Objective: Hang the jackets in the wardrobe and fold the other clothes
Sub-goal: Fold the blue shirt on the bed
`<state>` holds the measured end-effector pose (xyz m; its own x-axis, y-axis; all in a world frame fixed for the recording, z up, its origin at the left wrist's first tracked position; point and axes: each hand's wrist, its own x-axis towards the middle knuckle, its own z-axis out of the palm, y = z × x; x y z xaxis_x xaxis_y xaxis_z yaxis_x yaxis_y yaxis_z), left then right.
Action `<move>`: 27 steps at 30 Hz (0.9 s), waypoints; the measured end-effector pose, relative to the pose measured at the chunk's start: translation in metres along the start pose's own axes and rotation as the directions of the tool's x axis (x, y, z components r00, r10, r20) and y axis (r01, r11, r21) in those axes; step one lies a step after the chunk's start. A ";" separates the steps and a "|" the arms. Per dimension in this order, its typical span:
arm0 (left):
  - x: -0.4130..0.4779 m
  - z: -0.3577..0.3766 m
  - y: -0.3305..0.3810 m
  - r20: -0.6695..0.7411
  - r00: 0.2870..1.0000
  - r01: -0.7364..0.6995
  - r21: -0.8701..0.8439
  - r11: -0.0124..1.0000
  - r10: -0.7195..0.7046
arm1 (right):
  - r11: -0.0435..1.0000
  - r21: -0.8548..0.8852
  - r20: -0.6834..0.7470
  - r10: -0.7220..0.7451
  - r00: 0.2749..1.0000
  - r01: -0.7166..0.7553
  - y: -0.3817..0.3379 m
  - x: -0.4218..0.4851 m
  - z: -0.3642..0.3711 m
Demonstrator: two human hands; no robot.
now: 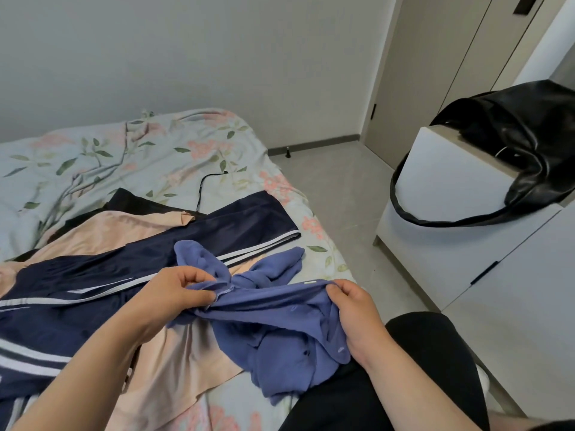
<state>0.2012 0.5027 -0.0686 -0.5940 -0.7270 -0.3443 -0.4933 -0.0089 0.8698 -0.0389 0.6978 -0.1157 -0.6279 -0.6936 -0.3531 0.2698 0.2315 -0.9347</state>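
Thumb and curled fingers of the left hand pinch one end of a straight edge of the periwinkle-blue garment. The right hand grips the other end of the same edge, fingers folded over the cloth. Between the 2 hands that edge is pulled fairly taut and runs left to right across the person's front, with a small white label on it just beside the right hand.

Below the edge the garment's body sags in a crumpled heap over the near side of the bed and the person's black-clad lap. Beyond it, 2 limp ends, sleeves or legs, I cannot tell which, trail away onto the bed. So the bulk lies toward the person and the loose ends away, both hands equally near.

My guess is that it is being spread for folding and wants laying flat on the bed ahead. Left of it lie a navy white-striped track garment, a peach garment and something black on the floral sheet. Wardrobe doors stand closed well off to the right, past a white cabinet carrying a black leather bag.
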 end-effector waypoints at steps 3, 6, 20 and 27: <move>0.005 0.000 0.001 -0.116 0.992 -0.025 0.239 0.971 0.054 | 0.998 -0.015 -0.088 -0.057 0.994 0.056 0.003 0.001 -0.002; 0.010 0.002 -0.004 -0.310 0.941 -0.032 0.320 0.947 0.137 | 0.995 0.082 -0.112 -0.041 0.993 0.050 -0.001 0.001 -0.006; -0.004 -0.021 -0.032 0.054 0.981 0.163 0.302 0.939 -0.188 | 0.899 -0.436 0.121 0.032 0.992 0.024 0.008 0.005 0.018; 0.049 0.022 -0.043 -0.175 0.980 0.004 0.474 0.880 0.090 | 0.714 -0.641 0.602 0.240 0.761 0.282 0.022 -0.013 0.051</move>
<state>0.1796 0.4827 -0.1309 -0.5158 -0.8337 -0.1975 -0.7379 0.3151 0.5969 0.0121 0.6771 -0.1294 0.0266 -0.8833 -0.4680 -0.4524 0.4069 -0.7936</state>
